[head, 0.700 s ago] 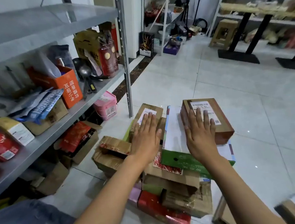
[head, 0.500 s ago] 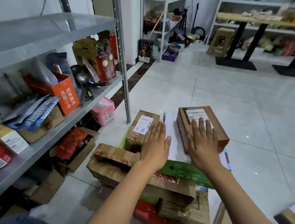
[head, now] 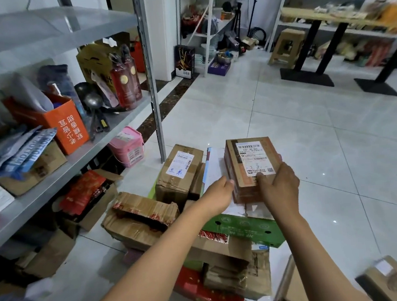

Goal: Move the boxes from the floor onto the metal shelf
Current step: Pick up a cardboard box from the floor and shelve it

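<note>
A brown cardboard box (head: 252, 160) with a white shipping label is over a pile of boxes on the tiled floor. My left hand (head: 217, 195) grips its near left side, thumb at the edge. My right hand (head: 280, 186) grips its near right corner, thumb on top and fingers round the side. Another labelled brown box (head: 179, 171) stands just to the left, and a torn taped box (head: 138, 215) lies nearer me. The metal shelf (head: 58, 177) runs along the left, its middle level crowded and its top level (head: 38, 32) bare in view.
A flat green box (head: 242, 228) and red packaging lie under the pile. A pink bucket (head: 127, 147) sits by the shelf post (head: 150, 82). An orange box (head: 63, 123) and bottles fill the middle shelf. Another brown box (head: 386, 278) lies at the bottom right. Open tiled floor stretches to the right.
Both hands were flat and open above the pile. Now they have closed on the labelled brown box from its two sides. The view has moved closer to the pile.
</note>
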